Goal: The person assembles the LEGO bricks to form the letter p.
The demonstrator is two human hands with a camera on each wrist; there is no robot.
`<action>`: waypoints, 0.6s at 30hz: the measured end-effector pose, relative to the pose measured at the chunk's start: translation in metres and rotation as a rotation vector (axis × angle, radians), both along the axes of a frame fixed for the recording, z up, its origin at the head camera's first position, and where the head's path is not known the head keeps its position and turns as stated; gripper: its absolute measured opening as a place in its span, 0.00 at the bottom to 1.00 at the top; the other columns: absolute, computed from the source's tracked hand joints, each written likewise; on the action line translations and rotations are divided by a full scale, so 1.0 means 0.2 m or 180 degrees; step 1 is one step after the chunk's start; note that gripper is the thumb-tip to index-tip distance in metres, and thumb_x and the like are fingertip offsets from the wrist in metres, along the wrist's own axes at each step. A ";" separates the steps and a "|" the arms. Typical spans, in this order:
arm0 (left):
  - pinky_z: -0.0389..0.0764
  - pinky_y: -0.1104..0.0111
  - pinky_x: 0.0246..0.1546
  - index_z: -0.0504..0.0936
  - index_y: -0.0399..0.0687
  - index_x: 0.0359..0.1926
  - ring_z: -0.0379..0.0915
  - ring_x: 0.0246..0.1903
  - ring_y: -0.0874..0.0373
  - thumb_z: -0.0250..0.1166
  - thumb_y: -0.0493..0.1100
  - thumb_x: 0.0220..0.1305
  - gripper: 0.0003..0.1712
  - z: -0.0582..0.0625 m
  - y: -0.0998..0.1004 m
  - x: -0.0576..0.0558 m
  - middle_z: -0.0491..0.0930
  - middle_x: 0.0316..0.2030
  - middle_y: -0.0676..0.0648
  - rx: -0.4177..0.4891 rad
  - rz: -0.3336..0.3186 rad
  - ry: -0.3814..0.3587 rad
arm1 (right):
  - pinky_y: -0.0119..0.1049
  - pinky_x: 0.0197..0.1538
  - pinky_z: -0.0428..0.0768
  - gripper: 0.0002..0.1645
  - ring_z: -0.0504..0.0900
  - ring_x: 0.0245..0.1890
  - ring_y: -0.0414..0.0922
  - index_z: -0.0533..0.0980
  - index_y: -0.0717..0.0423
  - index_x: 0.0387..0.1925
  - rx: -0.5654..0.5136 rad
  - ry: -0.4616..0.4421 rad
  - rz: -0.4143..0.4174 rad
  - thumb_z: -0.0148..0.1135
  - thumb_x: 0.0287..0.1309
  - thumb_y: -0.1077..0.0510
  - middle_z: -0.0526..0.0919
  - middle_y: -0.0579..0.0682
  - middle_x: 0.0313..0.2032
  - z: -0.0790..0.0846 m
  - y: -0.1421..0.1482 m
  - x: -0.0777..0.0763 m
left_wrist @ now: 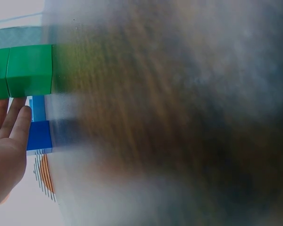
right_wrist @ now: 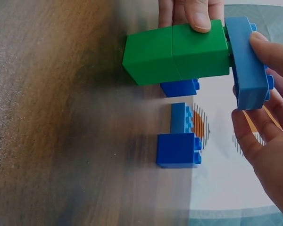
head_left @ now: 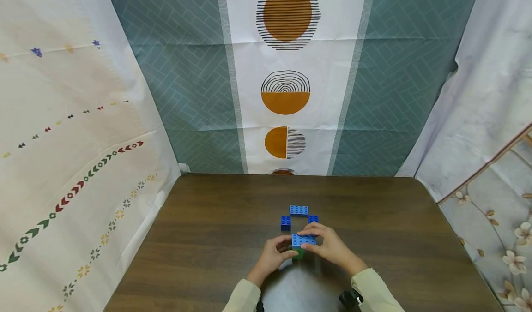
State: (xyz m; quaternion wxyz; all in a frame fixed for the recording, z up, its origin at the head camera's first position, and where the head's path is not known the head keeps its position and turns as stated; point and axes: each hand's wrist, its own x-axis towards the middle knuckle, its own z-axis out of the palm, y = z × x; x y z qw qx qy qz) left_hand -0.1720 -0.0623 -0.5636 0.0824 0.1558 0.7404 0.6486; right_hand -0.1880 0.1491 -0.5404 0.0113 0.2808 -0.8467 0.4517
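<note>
Two green bricks are stacked one on the other, with a light blue brick across the top end. That blue brick sits slightly tilted, and a narrow gap with green studs shows beneath it. My left hand grips the green stack from the left, its thumb pressed on the upper green brick in the right wrist view. From the right, my right hand pinches the light blue brick between thumb and fingers. The left wrist view shows the left fingers against the green bricks.
Beyond the hands on the brown table stand a dark blue brick, another dark blue brick partly behind the right hand, and a light blue brick farther back. A patterned curtain hangs behind the table's far edge.
</note>
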 end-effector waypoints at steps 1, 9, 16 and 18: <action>0.80 0.57 0.50 0.80 0.32 0.50 0.78 0.50 0.41 0.68 0.30 0.57 0.18 -0.01 0.00 0.00 0.81 0.47 0.34 -0.0004 0.0002 0.0001 | 0.35 0.45 0.80 0.18 0.76 0.42 0.41 0.83 0.51 0.47 0.0009 -0.0016 0.0004 0.70 0.54 0.50 0.79 0.42 0.43 0.00 0.00 0.00; 0.81 0.65 0.49 0.80 0.39 0.52 0.78 0.51 0.47 0.69 0.33 0.58 0.20 -0.12 0.01 -0.05 0.81 0.49 0.39 -0.0007 0.0008 -0.0140 | 0.37 0.47 0.80 0.18 0.76 0.43 0.42 0.83 0.51 0.48 0.0033 -0.0183 -0.0041 0.69 0.55 0.50 0.79 0.43 0.44 0.01 0.01 0.01; 0.81 0.65 0.48 0.80 0.38 0.52 0.79 0.49 0.46 0.69 0.32 0.57 0.20 -0.12 0.01 -0.05 0.81 0.48 0.38 0.0024 0.0021 -0.0128 | 0.39 0.46 0.81 0.17 0.77 0.41 0.42 0.83 0.52 0.47 -0.0058 -0.0222 -0.0038 0.69 0.55 0.52 0.79 0.45 0.44 0.01 0.02 0.01; 0.81 0.64 0.48 0.80 0.37 0.52 0.78 0.49 0.45 0.68 0.31 0.57 0.20 -0.11 0.01 -0.04 0.81 0.48 0.38 0.0022 0.0014 -0.0136 | 0.39 0.45 0.81 0.18 0.76 0.41 0.41 0.83 0.51 0.47 -0.0057 -0.0238 -0.0047 0.70 0.55 0.52 0.79 0.43 0.44 0.02 0.03 0.01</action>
